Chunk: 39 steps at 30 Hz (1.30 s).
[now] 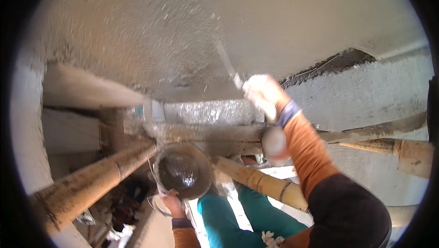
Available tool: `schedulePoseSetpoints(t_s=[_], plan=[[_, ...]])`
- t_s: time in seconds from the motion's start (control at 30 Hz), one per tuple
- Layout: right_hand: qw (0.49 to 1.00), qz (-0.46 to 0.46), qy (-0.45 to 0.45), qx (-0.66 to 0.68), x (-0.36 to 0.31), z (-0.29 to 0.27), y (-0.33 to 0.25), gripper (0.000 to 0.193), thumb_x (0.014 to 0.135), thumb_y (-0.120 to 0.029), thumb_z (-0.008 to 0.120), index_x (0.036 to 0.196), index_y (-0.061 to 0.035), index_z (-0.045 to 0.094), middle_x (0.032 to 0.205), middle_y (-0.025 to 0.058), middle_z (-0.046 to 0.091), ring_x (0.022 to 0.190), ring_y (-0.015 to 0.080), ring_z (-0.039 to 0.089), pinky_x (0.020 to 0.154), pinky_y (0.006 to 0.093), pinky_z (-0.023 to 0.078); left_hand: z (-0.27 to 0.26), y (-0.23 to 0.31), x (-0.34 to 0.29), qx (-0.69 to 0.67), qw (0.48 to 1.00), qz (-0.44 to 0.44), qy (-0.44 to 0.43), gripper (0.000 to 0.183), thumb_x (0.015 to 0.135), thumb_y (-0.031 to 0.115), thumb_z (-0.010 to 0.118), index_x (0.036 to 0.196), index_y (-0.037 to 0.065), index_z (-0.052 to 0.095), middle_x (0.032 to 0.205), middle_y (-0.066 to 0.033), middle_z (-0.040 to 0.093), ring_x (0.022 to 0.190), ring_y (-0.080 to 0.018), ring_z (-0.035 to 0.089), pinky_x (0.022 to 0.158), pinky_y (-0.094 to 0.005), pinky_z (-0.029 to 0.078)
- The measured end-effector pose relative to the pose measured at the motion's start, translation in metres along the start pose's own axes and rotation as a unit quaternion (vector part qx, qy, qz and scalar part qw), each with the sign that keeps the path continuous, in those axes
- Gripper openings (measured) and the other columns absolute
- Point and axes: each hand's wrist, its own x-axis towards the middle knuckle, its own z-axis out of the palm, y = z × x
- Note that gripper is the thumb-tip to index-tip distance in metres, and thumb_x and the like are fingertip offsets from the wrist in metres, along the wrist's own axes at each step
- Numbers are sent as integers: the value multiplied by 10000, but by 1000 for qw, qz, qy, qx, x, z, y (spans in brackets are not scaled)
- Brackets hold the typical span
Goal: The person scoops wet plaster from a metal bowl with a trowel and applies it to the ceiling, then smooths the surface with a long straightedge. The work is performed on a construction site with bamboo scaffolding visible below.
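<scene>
My right hand (pixel 264 93), in a pale glove, is raised in front of me and gripping the handle of a trowel (pixel 227 63) whose blade lies against the rough grey plastered wall (pixel 192 24). My left hand (pixel 172 202) holds the near rim of a round metal pan (pixel 183 169) with dark wet mortar in it, down by my knees in teal trousers. Both sleeves are orange.
Thick bamboo scaffold poles cross the view: one (pixel 91 181) runs from lower left toward the pan, another (pixel 260 181) passes under my right arm, a third (pixel 388 149) at right. A dark gap (pixel 338 62) breaks the plaster at upper right. A drop lies below left.
</scene>
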Motion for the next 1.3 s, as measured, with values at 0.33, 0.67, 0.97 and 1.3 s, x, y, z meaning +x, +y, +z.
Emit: schedulePoseSetpoints(t_s=[0.33,0.67,0.97,1.3], plan=[[990,114,-69,-39,-206,117,38,377,999,-371,476,984,-13,592,903,194,620,773,308,638,702,412,526,116,160,22,197,935,131,-266,671,640,20,541,1305,-63,513,1012,-68,611,777,-169,551,649,-239,464],[959,127,171,-186,-137,168,119,410,909,-373,577,922,31,641,707,227,638,649,378,634,626,474,505,247,229,43,374,694,290,-543,736,634,-63,484,1370,-71,477,1440,-198,486,1398,-267,387,1152,-328,261],[779,18,110,617,-145,184,110,232,904,-113,596,1104,-1,558,794,48,573,555,133,540,460,284,446,292,198,137,320,771,127,-535,628,674,-61,504,1302,-47,517,1109,-90,629,891,-176,587,775,-277,484],[684,52,664,299,-18,174,180,183,868,-98,668,985,-50,536,785,18,561,693,120,543,596,291,453,224,160,211,297,869,103,-383,680,672,-95,416,1343,-4,485,1093,-57,622,736,-125,570,595,-242,470]])
